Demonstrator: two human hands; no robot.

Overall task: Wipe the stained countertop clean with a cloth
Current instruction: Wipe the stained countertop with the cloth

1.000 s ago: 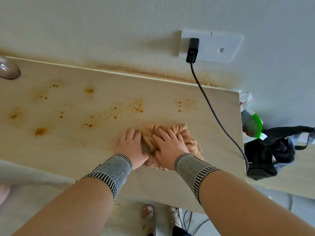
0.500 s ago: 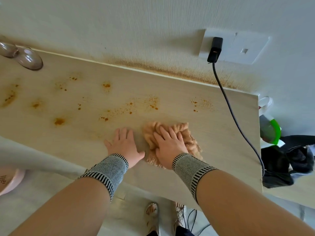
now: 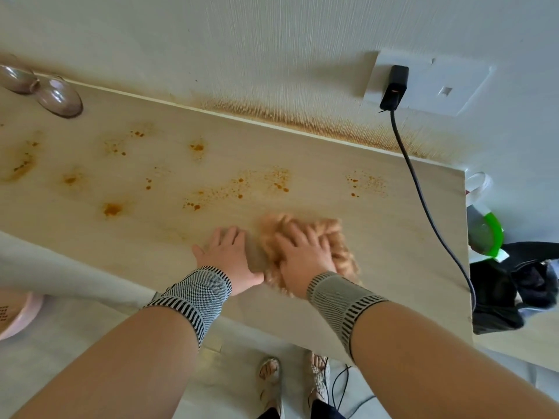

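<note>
Pressing cloth (image 3: 329,237) flat, right hand (image 3: 302,255) fingers spread

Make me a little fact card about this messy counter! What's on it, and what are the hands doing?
surface: pale wooden countertop against a white wall
mess: orange-brown stains scattered across it, most left of and behind the hands
cloth: tan fluffy cloth, bunched up near the front edge
right hand: right hand presses flat on the cloth, blurred
left hand: left hand rests flat on the bare counter beside the cloth
wrists: striped grey wristbands on both
also there: black charger plugged into the wall, its cable crossing the counter; two glass pieces at the far left
</note>
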